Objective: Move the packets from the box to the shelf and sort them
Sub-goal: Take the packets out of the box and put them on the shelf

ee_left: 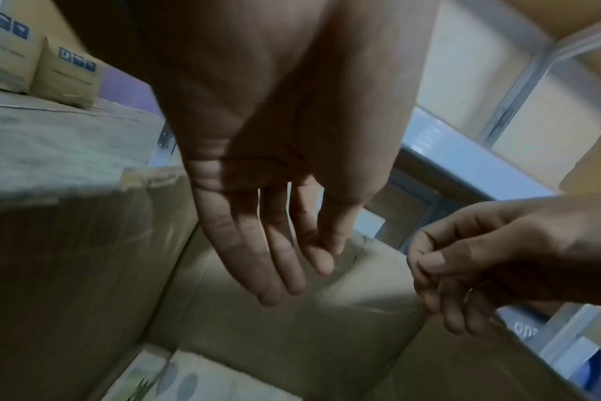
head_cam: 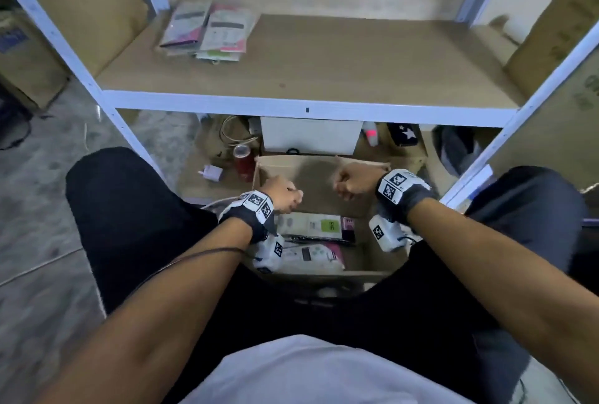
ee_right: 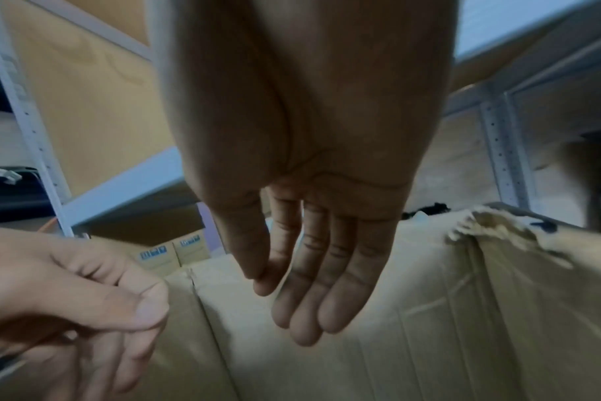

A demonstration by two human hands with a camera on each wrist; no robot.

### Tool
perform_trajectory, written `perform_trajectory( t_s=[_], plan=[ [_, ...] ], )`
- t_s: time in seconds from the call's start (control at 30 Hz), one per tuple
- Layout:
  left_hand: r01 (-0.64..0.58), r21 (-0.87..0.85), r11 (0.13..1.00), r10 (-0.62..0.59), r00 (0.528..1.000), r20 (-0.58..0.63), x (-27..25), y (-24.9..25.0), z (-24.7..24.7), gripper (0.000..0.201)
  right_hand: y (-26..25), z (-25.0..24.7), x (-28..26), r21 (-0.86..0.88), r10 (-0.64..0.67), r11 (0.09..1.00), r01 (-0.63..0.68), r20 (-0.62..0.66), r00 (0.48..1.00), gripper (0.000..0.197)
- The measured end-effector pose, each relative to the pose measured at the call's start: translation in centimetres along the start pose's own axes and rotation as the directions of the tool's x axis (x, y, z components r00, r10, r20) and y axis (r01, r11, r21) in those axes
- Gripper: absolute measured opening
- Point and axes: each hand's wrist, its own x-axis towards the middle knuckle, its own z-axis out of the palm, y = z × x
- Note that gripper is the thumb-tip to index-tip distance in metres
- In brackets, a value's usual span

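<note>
Packets (head_cam: pixel 319 238): several lie flat in the bottom of the open cardboard box (head_cam: pixel 324 176) on the floor between the person's knees; a small stack of packets on the shelf (head_cam: pixel 207 30) sits at the back-left corner of the shelf board (head_cam: pixel 324 60). Left hand (head_cam: pixel 282 197) and right hand (head_cam: pixel 351 182) both hover over the box, apart from each other, fingers loose and relaxed, nothing in either. Step in hand looks like reaching down for the next packets. Advice: go straight down past the box walls, and slide fingertips under a packet's edge rather than pressing on its face, since they're flat and probably slick. Take one kind per hand if the labels can be read, so sorting on the shelf is just a drop beside the matching pile. Torn box rim (ee_right: pixel 491 225) on the right side could snag the wrist rig.
</note>
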Motion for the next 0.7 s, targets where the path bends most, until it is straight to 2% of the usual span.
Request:
perform_trajectory(
  t_s=[0.2,0.33,0.43,0.6,0.7],
  plan=[
    [0.155,0.033,0.987,-0.158,0.977,0.144,3.4,-1.2,3.0,0.03,4.3,3.3,4.7,0.021,0.146,0.989,-0.149,0.097,0.984,0.017],
    [0.191,0.112,0.975,-0.211,0.956,0.206,5.6,-2.5,4.6,0.031,5.8,5.6,8.3,-0.023,0.219,0.976,-0.218,0.156,0.963,0.025],
    [0.222,0.156,0.963,-0.249,0.952,0.181,7.0,-3.7,5.0,0.03,6.6,7.5,10.6,-0.101,0.225,0.973,-0.208,0.199,0.954,0.027],
    [0.277,0.092,0.957,-0.289,0.943,0.167,8.7,-4.8,5.1,0.031,8.2,9.9,13.6,-0.318,0.21,0.938,-0.139,0.201,0.957,0.026],
    [0.291,0.101,0.951,-0.305,0.936,0.174,9.3,-5.1,5.0,0.031,8.9,10.9,15.0,-0.366,0.213,0.923,-0.123,0.215,0.953,0.045]
  ],
)
